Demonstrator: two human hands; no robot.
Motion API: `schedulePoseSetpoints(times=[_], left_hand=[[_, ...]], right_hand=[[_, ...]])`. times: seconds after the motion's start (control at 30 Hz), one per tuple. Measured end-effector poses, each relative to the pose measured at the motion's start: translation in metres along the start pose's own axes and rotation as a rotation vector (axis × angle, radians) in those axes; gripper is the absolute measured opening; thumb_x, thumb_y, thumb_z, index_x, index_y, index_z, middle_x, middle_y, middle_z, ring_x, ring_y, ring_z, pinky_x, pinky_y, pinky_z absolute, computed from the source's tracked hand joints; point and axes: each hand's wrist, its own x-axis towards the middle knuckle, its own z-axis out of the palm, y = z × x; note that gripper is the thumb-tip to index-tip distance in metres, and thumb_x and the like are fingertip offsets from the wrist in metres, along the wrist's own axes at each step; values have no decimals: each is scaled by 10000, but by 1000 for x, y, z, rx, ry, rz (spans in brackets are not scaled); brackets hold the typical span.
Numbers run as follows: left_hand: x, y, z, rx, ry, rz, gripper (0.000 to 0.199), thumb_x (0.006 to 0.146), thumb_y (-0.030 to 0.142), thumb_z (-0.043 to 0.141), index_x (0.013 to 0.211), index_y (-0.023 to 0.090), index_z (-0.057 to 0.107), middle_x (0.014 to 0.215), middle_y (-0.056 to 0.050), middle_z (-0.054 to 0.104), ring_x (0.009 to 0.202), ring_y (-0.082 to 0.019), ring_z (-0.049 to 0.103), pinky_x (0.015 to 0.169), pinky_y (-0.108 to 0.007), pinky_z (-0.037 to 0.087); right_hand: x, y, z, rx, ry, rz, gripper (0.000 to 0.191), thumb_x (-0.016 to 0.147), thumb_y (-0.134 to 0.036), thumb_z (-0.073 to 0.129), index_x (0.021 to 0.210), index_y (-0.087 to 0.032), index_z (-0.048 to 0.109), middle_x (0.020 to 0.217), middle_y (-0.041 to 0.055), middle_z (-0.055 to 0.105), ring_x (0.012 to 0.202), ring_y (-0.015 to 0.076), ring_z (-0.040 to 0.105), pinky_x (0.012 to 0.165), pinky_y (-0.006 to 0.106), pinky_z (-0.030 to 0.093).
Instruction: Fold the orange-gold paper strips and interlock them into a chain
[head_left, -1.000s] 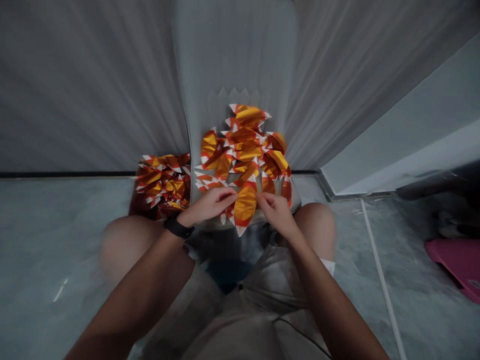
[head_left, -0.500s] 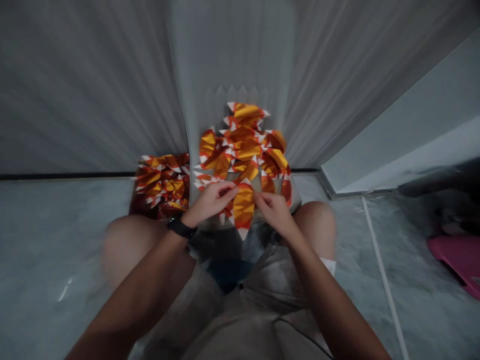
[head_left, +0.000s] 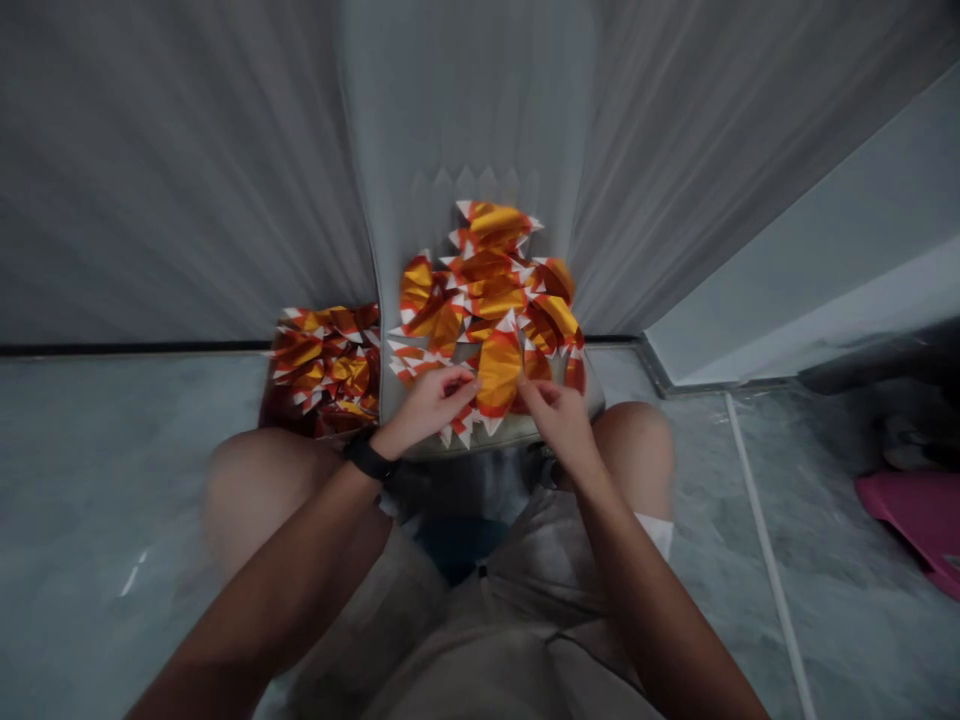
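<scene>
The seated person's left hand (head_left: 426, 408) and right hand (head_left: 555, 422), both closed narrowly, hold opposite edges of a folded gold-and-red foil piece (head_left: 499, 372) at lower centre of the frame; a black watch (head_left: 367, 458) circles the left wrist. The piece lies at the near edge of a heap of similar foil pieces (head_left: 480, 290) on a pale grey panel (head_left: 465, 100) between the knees, with a second heap (head_left: 324, 370) just left of the panel. A grey curtain (head_left: 165, 170) fills the upper left, and a pink object (head_left: 915, 530) lies at far right.
</scene>
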Motion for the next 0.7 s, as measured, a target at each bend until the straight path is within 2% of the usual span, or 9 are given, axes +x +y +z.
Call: schedulePoseSetpoints(times=[0.17, 0.27, 0.37, 0.53, 0.7], left_hand=[[2, -4, -2, 79, -19, 57, 308, 947, 450, 549, 877, 164, 637, 745, 2, 587, 642, -116, 531, 568, -210, 421], [3, -5, -6, 138, -47, 73, 302, 951, 444, 544, 905, 165, 648, 804, -8, 613, 705, -127, 552, 623, -222, 440], [4, -3, -7, 121, -69, 61, 299, 949, 445, 547, 876, 167, 630, 764, 6, 589, 667, -117, 523, 593, -216, 415], [0, -3, -5, 25, -141, -25, 345, 947, 496, 535, 851, 172, 603, 705, 17, 568, 587, -109, 499, 542, -219, 396], [5, -15, -11, 53, -59, -50, 373, 944, 526, 523, 847, 173, 599, 699, 15, 552, 602, -123, 491, 539, -223, 379]], right_hand=[[-12, 3, 1, -58, -101, -46, 426, 902, -503, 559, 652, -180, 678, 619, 26, 707, 605, 174, 648, 558, 238, 444], [-10, 7, -2, -6, -170, -36, 426, 911, -518, 552, 673, -189, 680, 641, 33, 724, 608, 174, 666, 584, 242, 471], [-8, 9, -3, 37, -195, -32, 428, 915, -528, 545, 674, -196, 666, 647, 34, 722, 598, 172, 661, 577, 240, 472], [-14, 14, -16, -82, -142, -79, 438, 948, -513, 517, 686, -193, 661, 607, 29, 698, 575, 167, 637, 569, 239, 444], [-6, 14, -60, -420, 7, -97, 436, 986, -466, 457, 752, -197, 708, 672, 42, 726, 600, 168, 639, 583, 244, 415]])
